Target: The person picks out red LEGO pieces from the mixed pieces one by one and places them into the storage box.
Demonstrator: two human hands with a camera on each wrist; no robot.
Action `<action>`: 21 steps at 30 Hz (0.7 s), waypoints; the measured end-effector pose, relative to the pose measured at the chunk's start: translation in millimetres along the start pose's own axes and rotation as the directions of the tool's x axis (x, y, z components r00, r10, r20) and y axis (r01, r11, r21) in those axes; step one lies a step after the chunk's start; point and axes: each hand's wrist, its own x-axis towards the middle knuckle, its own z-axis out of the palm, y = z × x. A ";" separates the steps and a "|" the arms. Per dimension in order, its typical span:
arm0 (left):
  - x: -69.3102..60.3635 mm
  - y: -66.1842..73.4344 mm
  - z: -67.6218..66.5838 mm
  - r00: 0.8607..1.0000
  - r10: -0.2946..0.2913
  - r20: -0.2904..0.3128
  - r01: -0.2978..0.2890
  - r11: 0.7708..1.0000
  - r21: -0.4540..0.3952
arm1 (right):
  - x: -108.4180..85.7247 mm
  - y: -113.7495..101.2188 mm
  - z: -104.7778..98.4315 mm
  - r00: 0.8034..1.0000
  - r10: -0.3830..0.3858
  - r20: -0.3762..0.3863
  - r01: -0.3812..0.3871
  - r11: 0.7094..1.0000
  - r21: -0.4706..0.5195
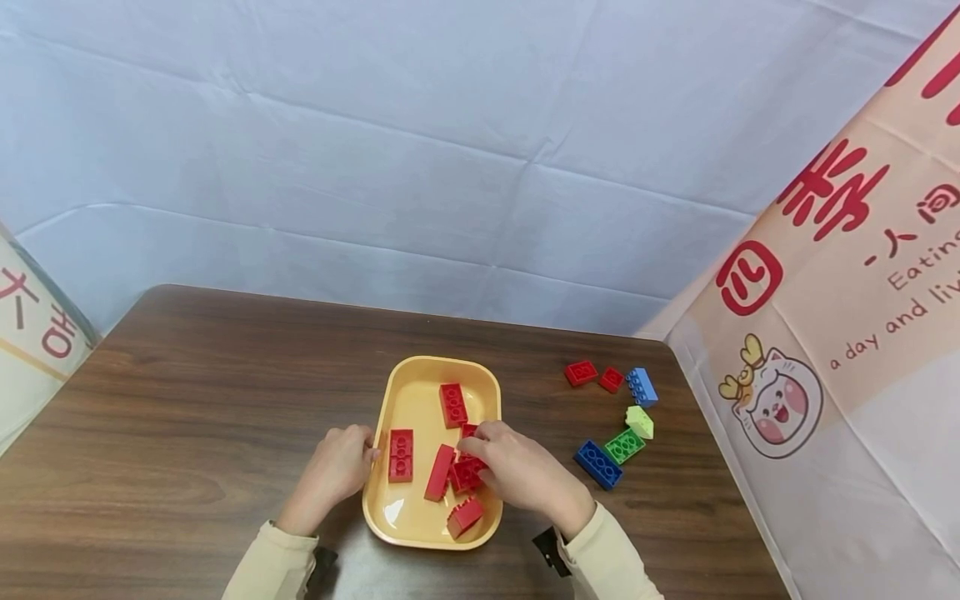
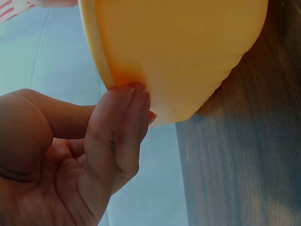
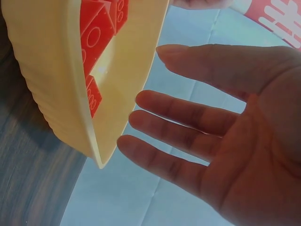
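Note:
A yellow plastic tray (image 1: 408, 400) holds several red building bricks, among them one at its left (image 1: 401, 456) and one near its back (image 1: 453, 405). My left hand (image 1: 341, 467) pinches the tray's left rim. In the left wrist view, its fingers (image 2: 120, 122) lie against the tray's outer wall. Over the tray's right side is my right hand (image 1: 525, 471), partly covering some bricks. The right wrist view shows this hand's fingers (image 3: 183, 117) apart and extended beside the tray wall (image 3: 47, 80), with no brick between thumb and fingers.
On the wooden table (image 1: 225, 400), right of the tray, lie two red bricks (image 1: 581, 372), a light blue brick (image 1: 642, 387), a pale yellow-green brick (image 1: 640, 422), a green brick (image 1: 625, 446) and a dark blue brick (image 1: 598, 464). Cloth sheets (image 1: 375, 167) hang around the table.

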 end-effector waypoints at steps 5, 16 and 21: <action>0.1 0.8 -0.3 1.000 -0.006 0.005 0.006 1.000 -0.002 | -1.6 4.7 -0.7 1.000 0.013 0.010 -0.013 1.000 0.021; -0.1 1.7 -1.3 1.000 -0.020 0.008 0.020 1.000 -0.007 | -11.9 30.4 -4.5 0.996 0.068 -0.053 -0.066 0.997 0.049; 0.1 1.9 -2.4 1.000 -0.015 0.014 0.015 1.000 -0.013 | -22.1 53.9 -9.6 0.987 0.141 -0.082 -0.133 0.987 0.091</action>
